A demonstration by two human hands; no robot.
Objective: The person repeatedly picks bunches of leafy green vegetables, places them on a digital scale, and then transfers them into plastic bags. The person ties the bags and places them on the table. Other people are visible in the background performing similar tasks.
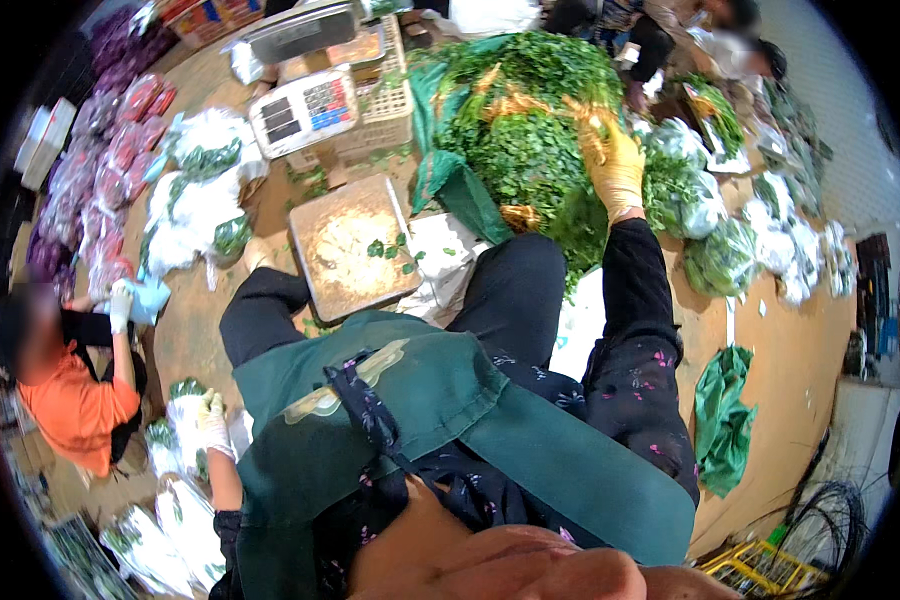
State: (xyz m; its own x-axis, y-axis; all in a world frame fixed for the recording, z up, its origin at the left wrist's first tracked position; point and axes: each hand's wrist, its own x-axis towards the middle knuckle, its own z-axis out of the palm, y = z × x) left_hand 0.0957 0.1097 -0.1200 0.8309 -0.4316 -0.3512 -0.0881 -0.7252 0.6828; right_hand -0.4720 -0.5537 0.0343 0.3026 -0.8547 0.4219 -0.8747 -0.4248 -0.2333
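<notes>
My right hand (616, 166), in a yellowish glove, is at the right side of a large heap of leafy green herbs (517, 142). Its fingers close around the pale roots of an herb bunch (586, 124). Far to the left, beside my apron, my left hand (214, 425) wears a pale glove. It rests at a white plastic bag of greens (187, 420); whether it grips the bag cannot be made out. Before me lies a metal scale pan (356, 247) with a few loose leaves on it. Green netting sack cloth (457, 187) edges the heap.
The digital scale's keypad panel (305, 109) stands beyond the pan, against a plastic crate (390, 97). Bagged greens (720, 259) line the right, red and purple bags (120, 142) the left. A person in orange (82, 405) sits at left; others work far right. A green sack (724, 424) lies right.
</notes>
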